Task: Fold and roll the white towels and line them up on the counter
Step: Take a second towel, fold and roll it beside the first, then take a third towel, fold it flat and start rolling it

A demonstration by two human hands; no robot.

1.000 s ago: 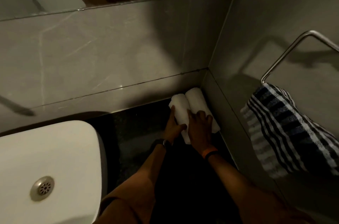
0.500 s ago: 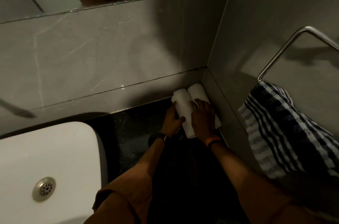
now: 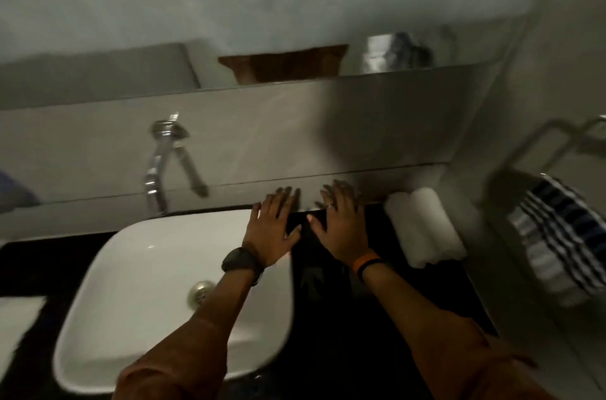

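Note:
Two rolled white towels (image 3: 423,227) lie side by side on the black counter (image 3: 344,317), tucked into the back right corner against the wall. My right hand (image 3: 339,224) hovers flat and empty just left of them, fingers spread, not touching them. My left hand (image 3: 273,229) is also flat and empty, over the right rim of the basin. The frame is motion-blurred.
A white basin (image 3: 157,294) with a metal drain fills the left of the counter, under a chrome wall tap (image 3: 160,163). A blue-and-white striped towel (image 3: 564,235) hangs from a metal rail on the right wall. A mirror runs above the tiled backsplash.
Both hands have let go of the rolled towels and moved left, opening flat. The view has swung left and back, bringing the basin and tap into sight.

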